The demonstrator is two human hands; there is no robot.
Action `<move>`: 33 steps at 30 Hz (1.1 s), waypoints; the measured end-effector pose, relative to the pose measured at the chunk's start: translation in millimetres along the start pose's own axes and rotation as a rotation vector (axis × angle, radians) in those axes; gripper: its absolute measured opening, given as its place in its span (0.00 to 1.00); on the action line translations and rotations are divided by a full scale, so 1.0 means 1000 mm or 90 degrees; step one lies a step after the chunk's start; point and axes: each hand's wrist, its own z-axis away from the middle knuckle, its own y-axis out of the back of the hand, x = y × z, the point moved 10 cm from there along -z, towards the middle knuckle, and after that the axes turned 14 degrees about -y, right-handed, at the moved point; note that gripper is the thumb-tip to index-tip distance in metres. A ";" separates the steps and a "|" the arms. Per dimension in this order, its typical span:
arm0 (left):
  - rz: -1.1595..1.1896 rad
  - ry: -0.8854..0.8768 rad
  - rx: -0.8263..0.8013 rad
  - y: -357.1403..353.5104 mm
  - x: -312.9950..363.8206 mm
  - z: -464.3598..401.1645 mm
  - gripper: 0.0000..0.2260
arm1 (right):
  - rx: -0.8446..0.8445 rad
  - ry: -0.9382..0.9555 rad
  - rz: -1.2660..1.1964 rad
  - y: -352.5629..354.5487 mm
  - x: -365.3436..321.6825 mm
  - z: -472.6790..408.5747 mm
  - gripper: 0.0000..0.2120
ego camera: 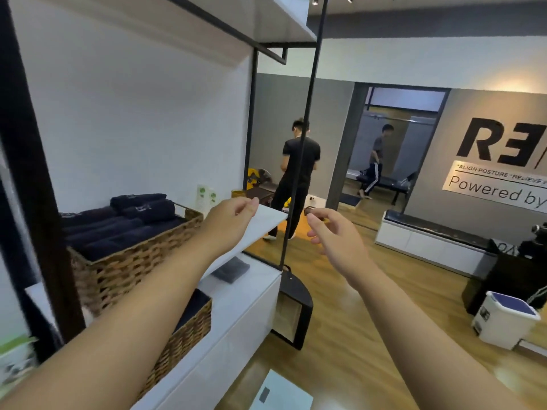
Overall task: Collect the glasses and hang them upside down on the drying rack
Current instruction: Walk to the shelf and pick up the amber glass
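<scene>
No glasses and no drying rack show in the head view. My left hand (229, 221) reaches forward over the white shelf (260, 229), its fingers loosely curled near the shelf's far corner and holding nothing that I can see. My right hand (334, 235) is stretched out to the right of the shelf's thin black post (293, 202), fingers apart and empty, above the wooden floor.
A wicker basket (130, 261) of dark rolled towels sits on the shelf at left; a second basket (189, 327) stands below on a white cabinet (236, 315). A person (296, 179) stands ahead, another farther back. A white bench (429, 238) and a white bin (503, 321) are at right.
</scene>
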 end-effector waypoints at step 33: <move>-0.208 0.213 0.132 -0.178 -0.412 -0.401 0.43 | -0.182 -0.019 -0.012 -0.139 0.141 -0.598 0.26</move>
